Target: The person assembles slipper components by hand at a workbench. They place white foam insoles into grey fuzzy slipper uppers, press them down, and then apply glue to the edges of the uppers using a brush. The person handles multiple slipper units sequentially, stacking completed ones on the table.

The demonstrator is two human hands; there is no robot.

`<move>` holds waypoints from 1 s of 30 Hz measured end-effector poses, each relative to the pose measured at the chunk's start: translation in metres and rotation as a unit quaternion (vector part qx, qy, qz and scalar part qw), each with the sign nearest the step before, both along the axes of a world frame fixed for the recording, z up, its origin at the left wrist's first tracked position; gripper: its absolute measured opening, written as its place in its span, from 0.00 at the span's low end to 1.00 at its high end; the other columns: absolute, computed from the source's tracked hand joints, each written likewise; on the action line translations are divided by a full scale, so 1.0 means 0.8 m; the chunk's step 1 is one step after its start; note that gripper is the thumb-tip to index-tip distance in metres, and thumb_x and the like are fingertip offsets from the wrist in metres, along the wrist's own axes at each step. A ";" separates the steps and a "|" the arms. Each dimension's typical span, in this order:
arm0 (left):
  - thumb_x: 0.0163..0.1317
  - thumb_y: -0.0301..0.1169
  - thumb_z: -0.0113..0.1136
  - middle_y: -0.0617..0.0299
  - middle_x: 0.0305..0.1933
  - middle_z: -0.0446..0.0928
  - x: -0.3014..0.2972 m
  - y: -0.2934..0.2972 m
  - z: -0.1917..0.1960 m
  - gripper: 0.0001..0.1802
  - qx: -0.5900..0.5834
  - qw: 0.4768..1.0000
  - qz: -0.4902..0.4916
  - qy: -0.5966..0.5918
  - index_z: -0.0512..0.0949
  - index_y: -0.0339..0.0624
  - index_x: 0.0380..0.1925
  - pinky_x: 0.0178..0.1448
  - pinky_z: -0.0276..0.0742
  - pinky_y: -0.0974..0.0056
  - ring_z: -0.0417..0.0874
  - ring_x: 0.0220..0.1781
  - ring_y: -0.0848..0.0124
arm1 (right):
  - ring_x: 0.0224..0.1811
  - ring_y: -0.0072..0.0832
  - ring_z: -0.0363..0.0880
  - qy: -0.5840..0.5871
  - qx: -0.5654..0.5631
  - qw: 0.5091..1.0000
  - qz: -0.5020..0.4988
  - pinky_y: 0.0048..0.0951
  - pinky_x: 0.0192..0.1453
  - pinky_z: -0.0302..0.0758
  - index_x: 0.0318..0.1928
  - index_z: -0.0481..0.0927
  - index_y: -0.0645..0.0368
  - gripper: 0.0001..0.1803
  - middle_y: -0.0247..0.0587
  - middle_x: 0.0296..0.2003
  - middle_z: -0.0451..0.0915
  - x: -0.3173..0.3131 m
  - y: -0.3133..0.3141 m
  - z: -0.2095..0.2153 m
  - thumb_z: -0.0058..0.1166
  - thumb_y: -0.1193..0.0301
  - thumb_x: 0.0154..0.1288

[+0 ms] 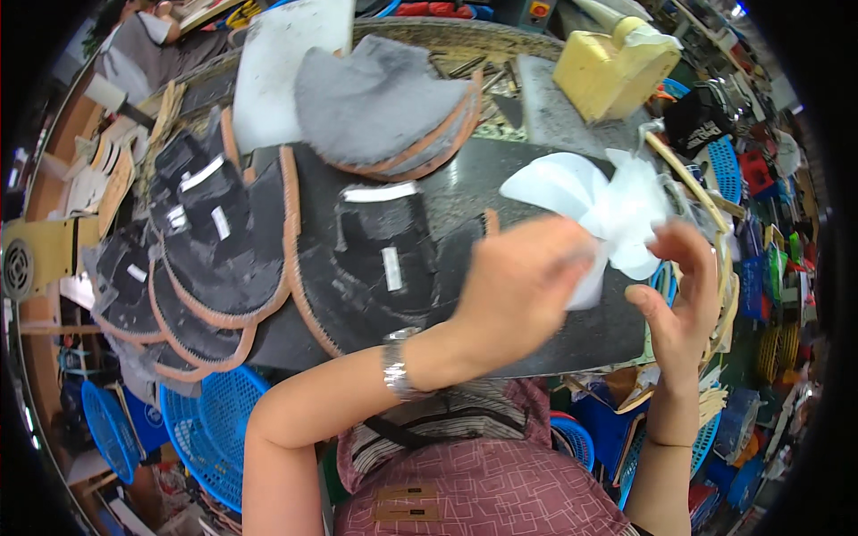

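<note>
My left hand (527, 281), with a metal watch (398, 364) on its wrist, is over the right part of the dark work surface, fingers curled together in a pinch. What they hold, if anything, is too blurred to make out. To its right my right hand (684, 304) is raised, thumb and fingers apart, with nothing visible between them. Just beyond both hands lies a loose pile of thin white translucent curved pieces (626, 210). A black shoe-upper piece (380, 237) with white strips and a tan edge lies flat left of my left hand, partly covered by it.
More black upper pieces (210, 241) overlap at the left. Grey fuzzy pieces with tan edges (375, 103) are stacked at the back, beside a white board (286, 71). A yellow plastic container (617, 67) stands back right. Blue baskets (214, 433) sit below the table's near edge.
</note>
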State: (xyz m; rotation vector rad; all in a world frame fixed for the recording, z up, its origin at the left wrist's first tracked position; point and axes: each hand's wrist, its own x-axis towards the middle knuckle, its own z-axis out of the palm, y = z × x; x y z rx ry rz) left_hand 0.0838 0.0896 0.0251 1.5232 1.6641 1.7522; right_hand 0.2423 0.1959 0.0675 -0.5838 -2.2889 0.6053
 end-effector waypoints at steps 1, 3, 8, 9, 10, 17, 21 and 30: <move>0.55 0.23 0.60 0.60 0.31 0.79 -0.007 -0.017 0.013 0.09 -0.008 0.975 -0.013 -0.221 0.76 0.36 0.36 0.37 0.76 0.66 0.81 0.34 0.69 | 0.41 0.26 0.76 0.025 -0.188 0.980 0.063 0.26 0.40 0.72 0.49 0.72 0.63 0.24 0.38 0.41 0.77 -0.015 -0.010 -0.009 0.63 0.72 0.51; 0.59 0.26 0.59 0.62 0.35 0.79 -0.018 -0.053 0.016 0.09 -0.024 0.897 -0.001 -0.441 0.75 0.36 0.38 0.40 0.76 0.70 0.80 0.36 0.75 | 0.33 0.21 0.78 -0.016 -0.531 0.831 0.164 0.20 0.34 0.73 0.50 0.73 0.65 0.19 0.34 0.36 0.79 -0.030 -0.027 -0.027 0.59 0.73 0.57; 0.58 0.21 0.58 0.63 0.40 0.78 -0.059 -0.162 -0.007 0.17 -0.082 0.905 0.066 -0.413 0.70 0.35 0.48 0.41 0.75 0.74 0.78 0.37 0.80 | 0.24 0.16 0.76 -0.236 -0.505 0.803 0.212 0.19 0.28 0.74 0.38 0.79 0.65 0.08 0.35 0.25 0.79 -0.073 -0.052 -0.046 0.55 0.74 0.61; 0.57 0.20 0.57 0.63 0.36 0.76 -0.067 -0.177 -0.007 0.22 -0.177 0.922 0.099 -0.329 0.68 0.36 0.52 0.41 0.74 0.75 0.77 0.37 0.80 | 0.24 0.16 0.76 -0.283 -0.503 0.789 0.212 0.19 0.28 0.74 0.37 0.79 0.65 0.08 0.36 0.25 0.79 -0.079 -0.050 -0.050 0.55 0.73 0.61; 0.57 0.20 0.58 0.64 0.34 0.76 -0.069 -0.190 -0.010 0.23 -0.213 0.923 0.108 -0.301 0.67 0.36 0.54 0.39 0.73 0.76 0.77 0.35 0.80 | 0.23 0.16 0.75 -0.291 -0.498 0.791 0.204 0.19 0.28 0.74 0.37 0.79 0.65 0.07 0.36 0.25 0.79 -0.086 -0.051 -0.053 0.55 0.73 0.61; 0.53 0.21 0.61 0.63 0.25 0.76 -0.076 -0.209 -0.038 0.32 -0.359 0.914 0.149 -0.118 0.61 0.38 0.59 0.30 0.70 0.75 0.75 0.25 0.81 | 0.22 0.17 0.75 -0.359 -0.459 0.794 0.174 0.19 0.25 0.73 0.31 0.77 0.65 0.08 0.35 0.21 0.77 -0.113 -0.062 -0.083 0.57 0.72 0.59; 0.49 0.22 0.63 0.60 0.21 0.73 -0.072 -0.204 -0.051 0.31 -0.367 0.916 0.159 -0.036 0.65 0.38 0.55 0.29 0.71 0.68 0.76 0.22 0.72 | 0.21 0.28 0.78 -0.356 -0.311 0.858 0.203 0.26 0.27 0.75 0.30 0.77 0.63 0.07 0.42 0.21 0.78 -0.109 -0.064 -0.099 0.58 0.72 0.56; 0.51 0.28 0.63 0.57 0.33 0.74 -0.124 -0.162 -0.051 0.27 -0.214 0.903 0.253 0.274 0.68 0.40 0.53 0.38 0.72 0.62 0.77 0.37 0.60 | 0.33 0.41 0.77 -0.145 0.104 0.971 0.159 0.39 0.34 0.72 0.30 0.75 0.60 0.15 0.43 0.28 0.77 -0.160 -0.020 -0.103 0.64 0.63 0.49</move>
